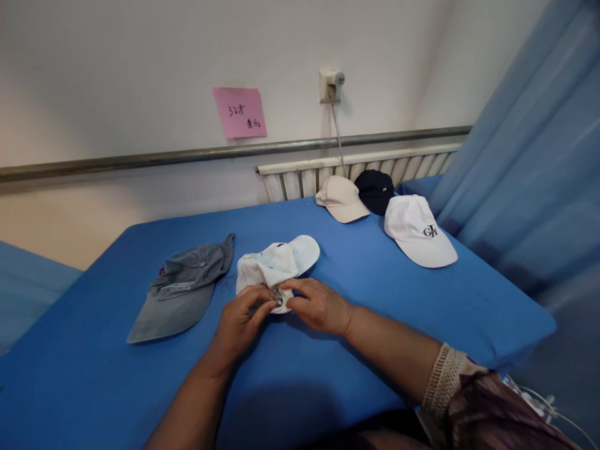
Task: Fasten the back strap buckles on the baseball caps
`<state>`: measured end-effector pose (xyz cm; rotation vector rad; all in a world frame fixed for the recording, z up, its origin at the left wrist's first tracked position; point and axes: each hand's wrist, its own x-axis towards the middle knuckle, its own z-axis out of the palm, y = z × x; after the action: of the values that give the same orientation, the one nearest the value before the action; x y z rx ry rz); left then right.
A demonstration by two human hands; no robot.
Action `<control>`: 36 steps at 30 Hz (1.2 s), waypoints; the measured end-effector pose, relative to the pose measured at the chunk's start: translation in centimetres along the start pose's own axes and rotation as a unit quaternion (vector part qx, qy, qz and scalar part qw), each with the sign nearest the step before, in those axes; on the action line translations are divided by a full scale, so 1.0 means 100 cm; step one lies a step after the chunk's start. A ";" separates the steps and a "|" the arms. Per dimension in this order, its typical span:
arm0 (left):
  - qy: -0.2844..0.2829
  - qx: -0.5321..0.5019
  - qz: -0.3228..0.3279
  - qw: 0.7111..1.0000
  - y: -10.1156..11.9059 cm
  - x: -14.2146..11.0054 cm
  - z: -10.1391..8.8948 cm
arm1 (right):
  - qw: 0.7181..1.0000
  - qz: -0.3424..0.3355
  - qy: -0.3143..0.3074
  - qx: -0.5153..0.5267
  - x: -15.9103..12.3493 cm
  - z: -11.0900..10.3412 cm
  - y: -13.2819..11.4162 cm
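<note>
A pale, light-blue and white baseball cap [274, 262] lies on the blue-covered table, its brim pointing to the right and away from me. My left hand [244, 315] pinches the near edge of this cap, at the back strap. From the other side, my right hand [319, 306] grips the same strap area with thumb and fingers. A small dark piece, perhaps the buckle, shows between my fingertips, partly hidden. To the left of my hands rests a grey-blue baseball cap [185, 284], brim toward me.
On the blue table [375, 369], a beige cap [341, 197], a navy cap [375, 189] and a white cap [415, 228] with black letters sit at the back right. Behind are a radiator [300, 181] and a rail [178, 153]. A blue curtain [525, 144] hangs at right.
</note>
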<state>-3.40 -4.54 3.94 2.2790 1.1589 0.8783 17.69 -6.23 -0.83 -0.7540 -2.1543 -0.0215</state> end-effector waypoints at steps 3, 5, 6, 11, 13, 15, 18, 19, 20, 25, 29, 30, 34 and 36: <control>0.010 -0.003 -0.004 1.000 -0.002 -0.001 0.002 | 1.000 0.006 0.022 -0.010 0.000 0.001 0.001; 0.011 -0.003 0.005 1.000 -0.004 -0.002 0.003 | 0.999 0.021 0.031 -0.020 -0.001 0.001 0.002; 0.008 -0.002 0.013 1.000 -0.005 -0.003 0.004 | 0.999 0.028 0.033 -0.024 -0.001 0.001 0.003; 0.009 0.032 0.058 0.998 -0.007 -0.006 0.011 | 0.997 0.074 0.023 -0.011 0.000 -0.002 0.008; 0.004 0.049 0.060 0.997 -0.007 -0.005 0.015 | 0.995 0.102 0.018 -0.001 0.000 -0.003 0.008; -0.010 0.050 0.043 0.998 -0.008 -0.004 0.020 | 0.991 0.131 0.010 0.011 0.000 -0.003 0.009; -0.022 0.017 -0.007 1.000 -0.011 -0.002 0.026 | 0.983 0.177 -0.007 0.042 0.000 -0.003 0.010; -0.022 0.001 -0.029 0.999 -0.012 -0.001 0.028 | 0.980 0.192 -0.013 0.058 0.000 -0.002 0.010; -0.022 -0.017 -0.050 0.998 -0.013 0.000 0.030 | 0.975 0.208 -0.018 0.077 -0.001 -0.001 0.011; -0.033 -0.156 -0.142 0.977 -0.016 0.002 0.034 | 0.932 0.293 -0.022 0.211 -0.003 0.007 0.020; -0.047 -0.214 -0.176 0.960 -0.016 0.003 0.034 | 0.901 0.350 -0.003 0.256 -0.007 0.012 0.023; -0.044 -0.209 -0.178 0.961 -0.016 0.003 0.033 | 0.899 0.356 0.012 0.254 -0.007 0.011 0.022; -0.003 -0.183 -0.174 0.968 -0.016 0.003 0.033 | 0.928 0.285 0.055 0.233 -0.007 0.006 0.014; 0.008 -0.185 -0.170 0.968 -0.016 0.003 0.033 | 0.943 0.246 0.040 0.221 -0.006 0.005 0.011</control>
<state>-1.75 -3.72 0.73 1.7164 1.2264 0.8911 18.20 -5.55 -1.82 -0.9752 -1.7455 0.6585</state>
